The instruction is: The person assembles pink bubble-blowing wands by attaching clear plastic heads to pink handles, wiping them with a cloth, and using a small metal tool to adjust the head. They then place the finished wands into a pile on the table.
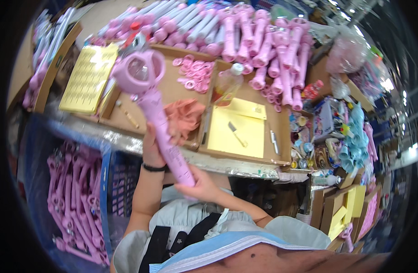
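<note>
The lower end of a pink toy wand (167, 145) is being gripped by the right hand (203, 184), its forearm being angled in from the lower right. The middle of the handle is being clasped by the left hand (153, 145), its forearm being held nearly upright. The wand is being slanted over the edge of the tabletop (220, 166), its round head being aimed far left. Just beyond the left hand, an orange cloth (187, 116) is being seen; contact cannot be told. Farther off, pink rings (194, 75) are being kept in a cardboard tray (175, 92).
</note>
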### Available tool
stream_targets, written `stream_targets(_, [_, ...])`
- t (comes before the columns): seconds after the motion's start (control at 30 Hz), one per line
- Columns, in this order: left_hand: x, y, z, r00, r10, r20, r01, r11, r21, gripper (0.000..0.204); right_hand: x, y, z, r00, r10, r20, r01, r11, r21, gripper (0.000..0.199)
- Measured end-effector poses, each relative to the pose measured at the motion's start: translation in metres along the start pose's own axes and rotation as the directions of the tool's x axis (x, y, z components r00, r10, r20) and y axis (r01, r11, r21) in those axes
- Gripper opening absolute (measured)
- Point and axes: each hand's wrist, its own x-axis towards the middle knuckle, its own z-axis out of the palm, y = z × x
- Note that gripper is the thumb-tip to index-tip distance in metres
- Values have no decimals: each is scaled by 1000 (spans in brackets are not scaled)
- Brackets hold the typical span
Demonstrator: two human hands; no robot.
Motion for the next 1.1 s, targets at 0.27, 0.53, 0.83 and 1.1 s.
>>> stream_targets(0.27, [-7, 9, 2, 980, 150, 128, -196, 815, 545, 64, -3, -3, -25, 998, -56, -9, 50, 949, -312, 59])
stream_targets(0.53, [-55, 0, -16, 921, -163, 355, -357, 15, 934, 37, 34, -107, -167, 932, -218, -290, 232, 973, 15, 49])
stream_targets(0.83, [-130, 18, -65, 986, -134, 99, -139, -335, 932, 29, 245, -182, -347, 525, -304, -795, -206, 861, -465, 44])
stream_targets(1.1, [-138, 20, -71, 980, -124, -154, 111, -299, 948, 30, 301, -162, -388, 326, -562, -760, -285, 708, -646, 54])
